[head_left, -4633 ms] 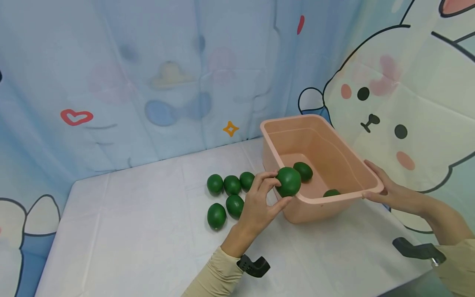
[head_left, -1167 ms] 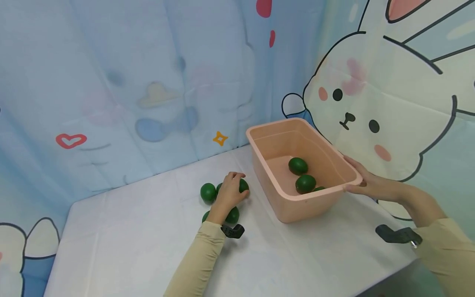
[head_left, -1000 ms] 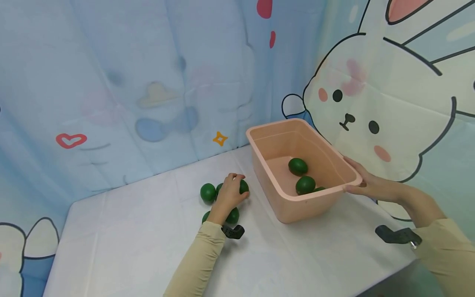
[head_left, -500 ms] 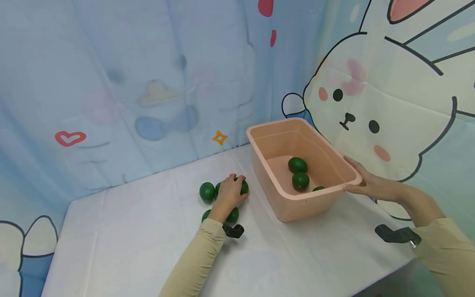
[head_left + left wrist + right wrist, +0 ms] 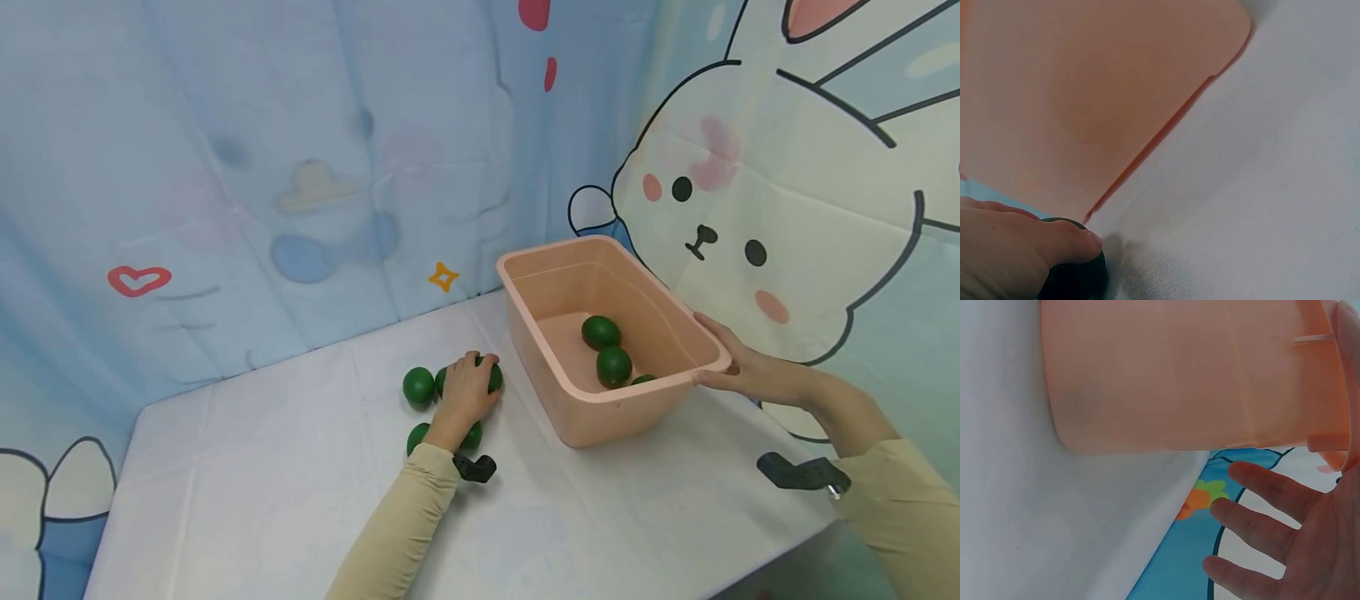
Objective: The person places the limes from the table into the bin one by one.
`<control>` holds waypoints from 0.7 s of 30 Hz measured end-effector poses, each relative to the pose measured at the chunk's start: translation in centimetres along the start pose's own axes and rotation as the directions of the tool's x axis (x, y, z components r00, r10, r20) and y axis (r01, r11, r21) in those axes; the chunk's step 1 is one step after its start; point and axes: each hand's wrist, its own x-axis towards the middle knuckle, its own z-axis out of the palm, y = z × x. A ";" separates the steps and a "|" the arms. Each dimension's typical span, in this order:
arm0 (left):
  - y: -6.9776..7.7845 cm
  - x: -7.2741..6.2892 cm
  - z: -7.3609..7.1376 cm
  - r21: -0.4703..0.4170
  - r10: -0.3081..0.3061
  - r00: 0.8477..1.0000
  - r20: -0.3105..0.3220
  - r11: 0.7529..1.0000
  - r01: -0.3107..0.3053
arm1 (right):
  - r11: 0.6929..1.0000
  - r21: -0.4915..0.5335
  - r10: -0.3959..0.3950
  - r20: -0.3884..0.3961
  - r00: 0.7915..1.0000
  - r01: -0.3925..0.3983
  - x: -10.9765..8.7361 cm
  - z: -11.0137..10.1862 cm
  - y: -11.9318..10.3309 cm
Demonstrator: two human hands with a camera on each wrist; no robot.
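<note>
Pink bin stands on white-covered table. Left hand, just left of bin, grasps a green fruit, thumb against its side in left wrist view; fruit sits outside bin, near its left wall. Further left of bin: second fruit partly behind the hand, another round fruit. Nearer the person, left of bin: two more partly hidden by hand and wrist. Right hand grips bin rim at near-right corner, three fingers spread below rim. Inside bin: two fruits, third mostly hidden by near rim. Printed curtain behind bin.
</note>
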 end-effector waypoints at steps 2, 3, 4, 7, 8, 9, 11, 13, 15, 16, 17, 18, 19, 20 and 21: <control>0.0 0.0 0.1 -0.005 -0.004 1.000 0.005 1.000 0.004 | 1.000 0.002 -0.003 0.000 1.000 0.003 0.0 0.0 -0.1; 0.0 0.0 0.1 -0.006 -0.004 1.000 0.005 1.000 0.004 | 1.000 0.004 -0.004 0.001 1.000 0.004 0.0 0.0 -0.1; 0.0 0.0 0.2 -0.009 -0.001 1.000 0.002 1.000 0.001 | 1.000 0.004 -0.001 0.001 1.000 0.001 0.0 0.0 -0.2; -0.1 0.0 0.3 -0.021 0.012 1.000 -0.009 1.000 -0.012 | 1.000 0.013 0.010 0.006 1.000 -0.010 0.0 0.0 -0.1; -0.1 0.0 0.3 -0.022 0.018 1.000 -0.014 1.000 -0.018 | 1.000 0.015 0.013 0.007 1.000 -0.013 0.0 0.0 -0.1; -0.1 0.0 0.3 -0.025 0.023 1.000 -0.020 0.999 -0.024 | 1.000 0.016 0.016 0.007 1.000 -0.016 0.0 0.0 0.0; -0.1 -0.1 0.3 -0.031 0.032 0.999 -0.033 0.999 -0.033 | 1.000 0.014 0.017 0.004 1.000 -0.017 0.0 0.1 0.2; -0.1 -0.1 0.3 -0.038 0.037 0.998 -0.045 0.999 -0.039 | 1.000 0.011 0.015 -0.001 1.000 -0.015 0.0 0.1 0.3; -0.1 -0.2 0.3 -0.050 0.038 0.998 -0.054 0.998 -0.041 | 1.000 0.005 0.011 -0.008 1.000 -0.011 0.0 0.2 0.3; -0.1 -0.2 0.3 -0.060 0.037 0.998 -0.058 0.997 -0.040 | 1.000 0.005 0.008 -0.011 1.000 -0.008 0.0 0.2 0.3; -0.1 -0.2 0.3 -0.070 0.035 0.997 -0.061 0.997 -0.040 | 1.000 0.005 0.006 -0.012 1.000 -0.006 0.0 0.2 0.3; -0.1 -0.2 0.3 -0.081 0.035 0.997 -0.066 0.996 -0.040 | 1.000 0.005 0.006 -0.013 1.000 -0.006 0.0 0.2 0.3; -0.1 -0.3 0.2 -0.093 0.032 0.997 -0.070 0.995 -0.039 | 1.000 0.005 0.007 -0.014 1.000 -0.007 0.0 0.2 0.3; 0.0 -0.3 0.2 -0.105 0.030 0.997 -0.072 0.994 -0.038 | 1.000 0.005 0.007 -0.014 1.000 -0.007 -0.1 0.1 0.2; 0.0 -0.4 0.1 -0.117 0.028 0.997 -0.074 0.993 -0.036 | 1.000 0.005 0.009 -0.013 1.000 -0.009 -0.1 0.1 0.2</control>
